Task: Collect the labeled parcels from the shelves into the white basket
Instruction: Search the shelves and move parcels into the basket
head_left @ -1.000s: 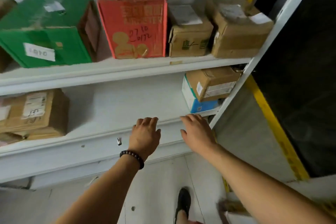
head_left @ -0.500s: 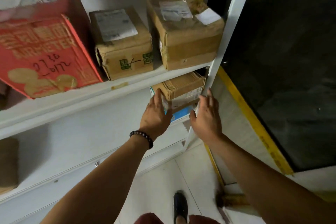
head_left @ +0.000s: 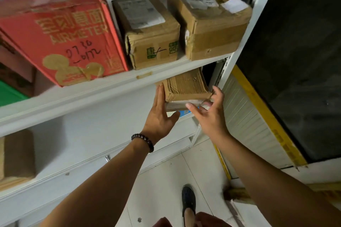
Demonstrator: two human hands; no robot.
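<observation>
A brown cardboard parcel (head_left: 186,86) with a white label on its front lies at the right end of the lower shelf, on top of a blue and white box (head_left: 184,113). My left hand (head_left: 160,116) lies flat against the parcel's left side, fingers straight and thumb spread below the front edge. My right hand (head_left: 210,114) holds the parcel's right front corner, with the thumb on the label face and the fingers curled at the corner. The white basket is out of view.
The upper shelf (head_left: 92,88) carries a red carton (head_left: 70,42), two taped brown parcels (head_left: 151,42) (head_left: 208,29) and a green box (head_left: 9,94). Another brown parcel (head_left: 16,156) sits lower left. A white upright (head_left: 239,46) stands close on the right; below it are tiled floor and my shoe (head_left: 188,199).
The view has moved right and closer to the shelf. Both hands rose from the lower shelf's front edge to the brown parcel and now rest on its two sides.
</observation>
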